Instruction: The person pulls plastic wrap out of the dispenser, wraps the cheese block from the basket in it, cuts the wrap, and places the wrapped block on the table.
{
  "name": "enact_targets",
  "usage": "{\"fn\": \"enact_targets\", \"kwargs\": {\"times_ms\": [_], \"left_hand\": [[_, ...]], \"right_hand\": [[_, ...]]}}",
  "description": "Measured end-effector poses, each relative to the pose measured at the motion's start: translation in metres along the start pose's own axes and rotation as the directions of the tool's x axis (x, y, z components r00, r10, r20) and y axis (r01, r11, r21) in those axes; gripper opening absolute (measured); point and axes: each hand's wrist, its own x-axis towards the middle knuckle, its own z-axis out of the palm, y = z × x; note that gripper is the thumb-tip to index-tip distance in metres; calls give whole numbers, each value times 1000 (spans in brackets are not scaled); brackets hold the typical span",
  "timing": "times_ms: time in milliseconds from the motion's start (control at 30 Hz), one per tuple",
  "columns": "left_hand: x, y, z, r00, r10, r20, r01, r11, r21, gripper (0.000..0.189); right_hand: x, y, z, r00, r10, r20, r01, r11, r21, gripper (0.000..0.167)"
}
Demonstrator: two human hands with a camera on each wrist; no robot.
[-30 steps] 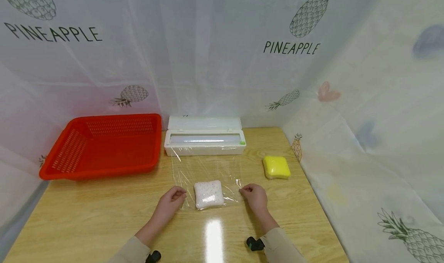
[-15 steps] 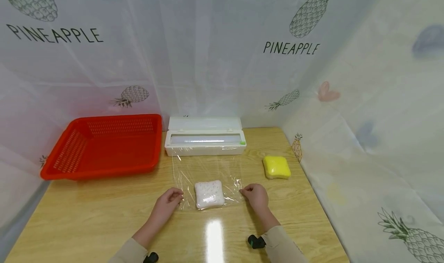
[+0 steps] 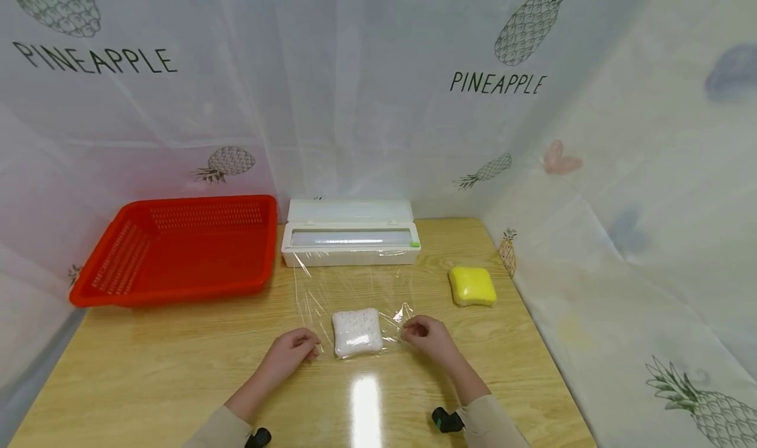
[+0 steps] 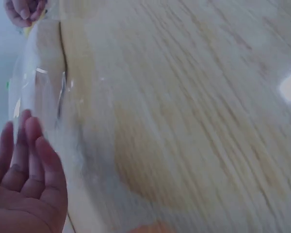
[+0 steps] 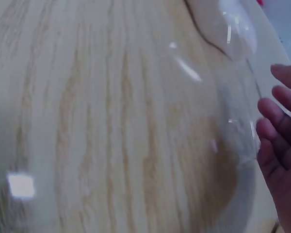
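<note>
A white, speckled, square pillow-shaped piece (image 3: 357, 332) lies on the table under a sheet of clear cling film (image 3: 355, 284). The film runs forward from a white cling film dispenser (image 3: 351, 256) with its lid raised. My left hand (image 3: 291, 353) is at the film's near left corner; in the left wrist view its fingers (image 4: 33, 160) are loosely extended beside the film. At the film's right edge is my right hand (image 3: 432, 337), with relaxed, slightly bent fingers (image 5: 281, 124) by the film in the right wrist view. Neither hand plainly pinches it.
A yellow square pillow-shaped piece (image 3: 472, 286) lies to the right on the wooden table (image 3: 177, 356). The red plastic basket (image 3: 201, 264) stands at the back left. Printed cloth (image 3: 355, 106) hangs behind the table and along its sides.
My left hand has moved down, after shifting left and back right. My right hand has moved slightly left and its fingers look looser. The white piece and dispenser stay put.
</note>
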Motion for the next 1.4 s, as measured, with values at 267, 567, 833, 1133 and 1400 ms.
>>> {"fn": "enact_targets", "kwargs": {"times_ms": [267,567,833,1133,1400], "left_hand": [[10,-9,7,994,-104,33,105,994,-15,23],[8,-8,-6,988,-155,-16,156,985,71,26],[-5,15,7,999,28,-30,-22,986,165,17],[3,27,43,934,335,123,-357,860,365,15],[20,1,50,917,365,159,-391,751,532,39]], "right_hand": [[6,5,6,991,23,132,-23,1000,-3,20],[8,-4,3,987,49,154,-36,996,-82,19],[4,-35,19,957,-251,147,265,960,-89,19],[11,-48,50,870,-401,288,449,885,-124,24],[20,-38,56,815,-474,333,562,788,-253,27]]}}
